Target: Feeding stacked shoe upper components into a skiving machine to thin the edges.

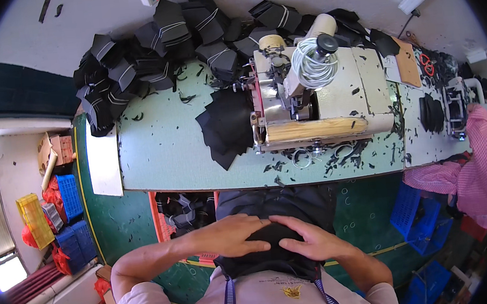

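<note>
- Two bare hands are showing at the lap. The left hand [236,235] is lying loosely spread, thumb apart from fingers; the right hand [310,240] is mirroring it, fingertips almost meeting the other's.
- Both are resting on black material [276,263], one expanse, at the person's lap, below the bench [162,153]; whether either is pinching it, I cannot tell.
- One large machine [332,106] is standing on the bench, carrying one coil of pale cable [312,65].
- One fanned stack of black pieces [224,130] is lying just left of it, touching.
- More than ten tied bundles [172,28] are piling along the back; overlap is preventing an exact count.
- One pair of red-handled scissors [427,66] and one tan board [407,63] are lying toward the right.
- One yellow basket [35,219] is standing at far left.
- Small lettering is showing on the pale shirt [262,301], beside one yellow emblem; white marks are dotting the green floor [365,216].
- The bench's front edge is running just beyond the hands; its green top is stretching between the white sheet [104,164] and the stack, while black scraps [365,152] are littering the edge's right half.
</note>
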Available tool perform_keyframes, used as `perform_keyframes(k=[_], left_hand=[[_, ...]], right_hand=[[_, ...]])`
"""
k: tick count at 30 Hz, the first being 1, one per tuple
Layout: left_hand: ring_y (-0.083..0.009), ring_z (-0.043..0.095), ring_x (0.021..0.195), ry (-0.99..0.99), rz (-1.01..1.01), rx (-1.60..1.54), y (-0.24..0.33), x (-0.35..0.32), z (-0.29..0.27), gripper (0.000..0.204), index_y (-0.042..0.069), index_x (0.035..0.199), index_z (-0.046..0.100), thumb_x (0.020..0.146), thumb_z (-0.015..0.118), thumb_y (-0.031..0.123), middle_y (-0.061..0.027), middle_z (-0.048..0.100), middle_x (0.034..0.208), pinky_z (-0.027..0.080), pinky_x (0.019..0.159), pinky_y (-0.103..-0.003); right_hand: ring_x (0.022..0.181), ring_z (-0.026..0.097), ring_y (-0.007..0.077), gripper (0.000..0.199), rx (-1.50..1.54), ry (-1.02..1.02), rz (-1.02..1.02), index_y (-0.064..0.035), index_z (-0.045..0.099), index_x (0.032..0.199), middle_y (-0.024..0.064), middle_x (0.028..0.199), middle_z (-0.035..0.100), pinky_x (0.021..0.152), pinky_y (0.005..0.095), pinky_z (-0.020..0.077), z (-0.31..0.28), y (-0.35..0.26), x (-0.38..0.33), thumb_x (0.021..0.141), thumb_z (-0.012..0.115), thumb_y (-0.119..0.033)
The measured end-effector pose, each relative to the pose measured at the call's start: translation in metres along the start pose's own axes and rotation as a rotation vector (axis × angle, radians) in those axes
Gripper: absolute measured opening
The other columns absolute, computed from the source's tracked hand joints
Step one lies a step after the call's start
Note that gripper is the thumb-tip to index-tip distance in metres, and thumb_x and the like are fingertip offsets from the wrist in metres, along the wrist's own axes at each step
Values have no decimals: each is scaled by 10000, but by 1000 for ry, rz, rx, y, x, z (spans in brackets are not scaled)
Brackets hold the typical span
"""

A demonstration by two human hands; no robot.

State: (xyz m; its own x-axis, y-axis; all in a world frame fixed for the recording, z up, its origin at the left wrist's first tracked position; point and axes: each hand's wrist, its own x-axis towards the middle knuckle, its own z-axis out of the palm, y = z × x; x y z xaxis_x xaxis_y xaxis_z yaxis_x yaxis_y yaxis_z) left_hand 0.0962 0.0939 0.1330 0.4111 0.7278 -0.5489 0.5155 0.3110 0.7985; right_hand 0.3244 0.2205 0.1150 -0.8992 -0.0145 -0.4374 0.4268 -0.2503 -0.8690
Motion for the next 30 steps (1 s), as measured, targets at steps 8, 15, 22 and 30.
perform_keyframes(k=[8,15,22,30], left_hand=[[-246,569,1226,133,16,-339,7,4,-2,496,41,1346,586,906,719,227,-148,578,1333,446,1030,-354],[-266,525,1276,221,197,-332,-7,38,-52,520,62,1373,561,875,704,107,-125,589,1320,379,1104,-395],[-111,628,888,383,-121,-315,-17,89,-148,398,15,1136,709,827,781,254,-41,708,969,502,844,-278],[-142,692,834,263,-389,-532,-24,95,-184,344,-22,1142,695,882,717,202,-100,725,1007,564,763,-253]], right_hand=[[1366,404,297,653,18,127,-106,9,300,1508,199,1434,434,1150,368,299,13,10,-14,965,613,-175],[1167,495,182,442,90,456,-161,-30,434,1285,99,1216,513,1036,343,403,-23,8,21,924,669,-129],[833,676,316,376,-419,576,-136,12,614,1109,192,928,686,757,375,520,-117,-30,73,919,664,-309],[834,686,290,246,-691,699,-121,-25,626,1114,126,918,698,760,397,531,-157,-61,60,912,652,-163]])
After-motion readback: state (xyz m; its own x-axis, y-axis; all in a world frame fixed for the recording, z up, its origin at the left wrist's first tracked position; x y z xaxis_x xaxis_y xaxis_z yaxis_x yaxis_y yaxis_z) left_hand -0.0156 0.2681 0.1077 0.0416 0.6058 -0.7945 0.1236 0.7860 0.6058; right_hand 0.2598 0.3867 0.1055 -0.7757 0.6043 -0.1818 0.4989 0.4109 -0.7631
